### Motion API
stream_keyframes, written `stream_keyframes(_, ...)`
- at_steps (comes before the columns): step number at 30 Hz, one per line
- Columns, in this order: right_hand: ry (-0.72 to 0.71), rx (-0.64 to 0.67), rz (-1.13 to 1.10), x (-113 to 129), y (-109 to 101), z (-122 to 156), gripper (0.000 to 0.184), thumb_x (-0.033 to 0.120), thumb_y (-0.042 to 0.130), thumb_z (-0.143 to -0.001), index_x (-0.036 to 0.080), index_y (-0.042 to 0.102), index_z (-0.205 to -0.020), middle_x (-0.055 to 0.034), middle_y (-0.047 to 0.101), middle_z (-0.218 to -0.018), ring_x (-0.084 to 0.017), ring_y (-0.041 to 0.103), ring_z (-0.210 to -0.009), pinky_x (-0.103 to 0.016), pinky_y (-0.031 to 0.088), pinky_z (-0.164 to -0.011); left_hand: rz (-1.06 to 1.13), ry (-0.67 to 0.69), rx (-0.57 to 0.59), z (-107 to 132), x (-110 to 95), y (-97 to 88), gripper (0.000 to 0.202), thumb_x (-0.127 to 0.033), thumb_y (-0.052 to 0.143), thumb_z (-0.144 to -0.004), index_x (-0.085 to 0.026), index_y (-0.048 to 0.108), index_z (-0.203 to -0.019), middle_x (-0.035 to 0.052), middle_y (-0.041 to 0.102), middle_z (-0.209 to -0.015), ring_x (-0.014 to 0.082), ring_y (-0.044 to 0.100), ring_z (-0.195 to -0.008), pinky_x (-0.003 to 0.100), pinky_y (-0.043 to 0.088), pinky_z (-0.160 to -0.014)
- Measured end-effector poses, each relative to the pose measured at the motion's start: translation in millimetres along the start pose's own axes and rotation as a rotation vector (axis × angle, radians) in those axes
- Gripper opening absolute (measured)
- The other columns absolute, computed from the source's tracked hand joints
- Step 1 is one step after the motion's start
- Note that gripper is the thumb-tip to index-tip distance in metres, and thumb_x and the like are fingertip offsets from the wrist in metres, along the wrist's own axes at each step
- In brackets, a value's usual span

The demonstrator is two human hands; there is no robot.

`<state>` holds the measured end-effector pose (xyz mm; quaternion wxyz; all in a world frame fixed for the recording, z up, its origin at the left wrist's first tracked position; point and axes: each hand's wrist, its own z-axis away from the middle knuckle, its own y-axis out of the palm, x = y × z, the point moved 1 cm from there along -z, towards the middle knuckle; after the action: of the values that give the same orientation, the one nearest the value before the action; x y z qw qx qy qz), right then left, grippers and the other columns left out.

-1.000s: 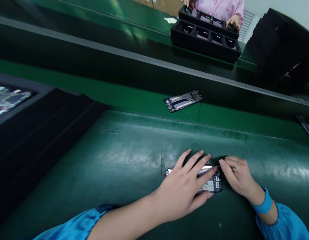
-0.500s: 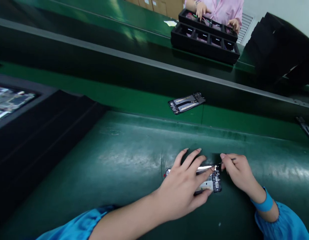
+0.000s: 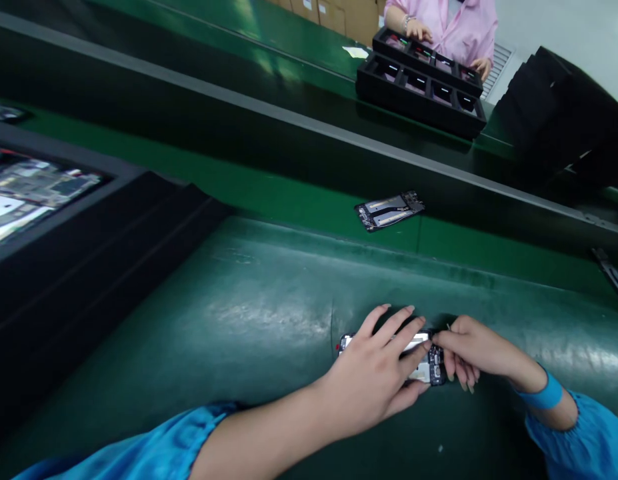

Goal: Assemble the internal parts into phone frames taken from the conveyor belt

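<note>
An opened phone (image 3: 423, 372), with its inner board and metal plate showing, lies on the green mat. My left hand (image 3: 376, 367) is spread over it, fingers across the far side and thumb at the near edge, holding it down. At the phone's right end, my right hand (image 3: 471, 347) has its thumb and forefinger pinched at the upper corner, close to my left fingertip. A small end of a thin tool (image 3: 448, 327) shows above the right hand; the rest is hidden by the fingers. The other right fingers curl downward.
Another opened phone (image 3: 390, 211) lies on the green strip beyond the mat, and part of one more (image 3: 610, 272) at far right. A black tray (image 3: 103, 220) with phone parts stands left. Across the line, a person in pink (image 3: 461, 30) handles black compartment trays (image 3: 421, 100).
My right hand has turned and moved in against the phone's upper right corner; the thin tool, plainly visible before, is now mostly hidden. The whole view has shifted slightly. My left hand stays on the phone.
</note>
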<state>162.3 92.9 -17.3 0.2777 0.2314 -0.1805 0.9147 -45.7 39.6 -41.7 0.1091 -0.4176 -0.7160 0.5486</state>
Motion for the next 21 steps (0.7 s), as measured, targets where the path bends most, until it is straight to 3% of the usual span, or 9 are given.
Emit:
stream_keyframes(8, -0.056, -0.078, 0.065, -1, -5, 0, 0.044, 0.022, 0.044, -0.090, 0.014, 0.066, -0.052, -0.0040, 0.061, -0.043, -0.009, 0.055, -0.033, -0.013, 0.041, -0.035, 0.051, 0.025, 0.016, -4, -2, -3.1, 0.042, -0.051, 0.053, -0.097, -0.022, 0.066, -0.124, 0.0107, 0.059, -0.136, 0.0342, 0.046, -0.131, 0.055, 0.027, -0.111)
stream_keyframes(11, -0.045, -0.036, 0.066, 4, -7, 0, 0.041, 0.020, 0.045, -0.088, 0.014, 0.066, -0.053, -0.0035, 0.061, -0.044, -0.009, 0.055, -0.033, -0.012, 0.041, -0.035, 0.156, -0.048, 0.112, -5, 20, -24.1, 0.032, -0.045, 0.059, -0.095, -0.024, 0.070, -0.117, 0.0082, 0.064, -0.125, 0.0307, 0.051, -0.123, 0.049, 0.033, -0.104)
stream_keyframes(14, 0.007, 0.022, 0.068, 6, -8, -2, 0.040, 0.020, 0.045, -0.088, 0.013, 0.067, -0.055, -0.0055, 0.066, -0.050, -0.010, 0.058, -0.035, -0.012, 0.038, -0.031, 0.276, -0.256, 0.277, -2, 55, -50.7, 0.018, -0.035, 0.068, -0.091, -0.028, 0.075, -0.106, 0.0031, 0.068, -0.101, 0.0241, 0.056, -0.103, 0.039, 0.037, -0.089)
stream_keyframes(16, 0.022, 0.055, 0.072, 5, -8, -3, 0.039, 0.021, 0.046, -0.088, 0.013, 0.068, -0.057, -0.0076, 0.070, -0.056, -0.010, 0.061, -0.038, -0.011, 0.037, -0.030, 0.368, -0.341, 0.363, 1, 73, -62.4, 0.012, -0.030, 0.072, -0.088, -0.029, 0.077, -0.099, 0.0008, 0.068, -0.094, 0.0217, 0.055, -0.099, 0.037, 0.036, -0.088)
stream_keyframes(21, 0.015, 0.073, 0.074, 0, -8, -5, 0.042, 0.024, 0.045, -0.092, 0.011, 0.070, -0.061, -0.0108, 0.073, -0.062, -0.013, 0.069, -0.049, -0.009, 0.040, -0.032, 0.492, -0.406, 0.389, 1, 78, -59.8, 0.010, -0.023, 0.070, -0.089, -0.028, 0.079, -0.088, -0.0007, 0.070, -0.089, 0.0197, 0.052, -0.096, 0.036, 0.031, -0.092)
